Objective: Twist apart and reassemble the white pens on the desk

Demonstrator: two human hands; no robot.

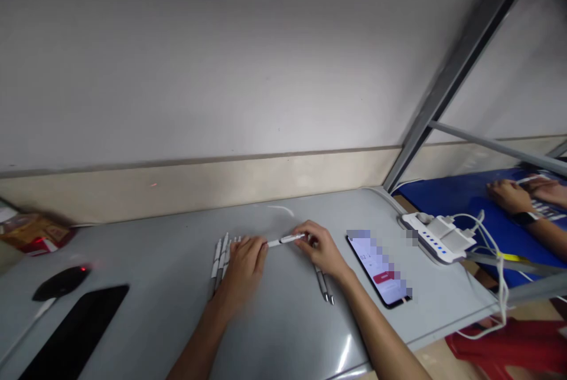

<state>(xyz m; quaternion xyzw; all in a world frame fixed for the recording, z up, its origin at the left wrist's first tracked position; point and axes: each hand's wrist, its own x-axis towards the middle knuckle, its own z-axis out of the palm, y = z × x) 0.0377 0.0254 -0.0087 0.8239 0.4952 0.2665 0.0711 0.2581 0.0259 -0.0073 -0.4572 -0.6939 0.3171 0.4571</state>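
Note:
A white pen [287, 239] is held level between my hands, just above the grey table [283, 321]. My right hand [322, 249] pinches its right end between thumb and fingers. The fingers of my left hand [246, 263] are closed at its left end, and their tips are partly hidden. Several white pens with grey grips [220, 257] lie side by side beneath and beside my left hand, which covers part of them. Two more pens [325, 286] with grey grips and silver tips lie under my right wrist, tips toward me.
Right of my right hand lies a lit phone [378, 270]. Beyond it are a white power strip [436, 238] and cables. At left are a black phone-like slab [77, 333], a dark oval device [61, 283] and a packet [35, 233]. Another person's hands [514, 195] work at a blue table [447, 194].

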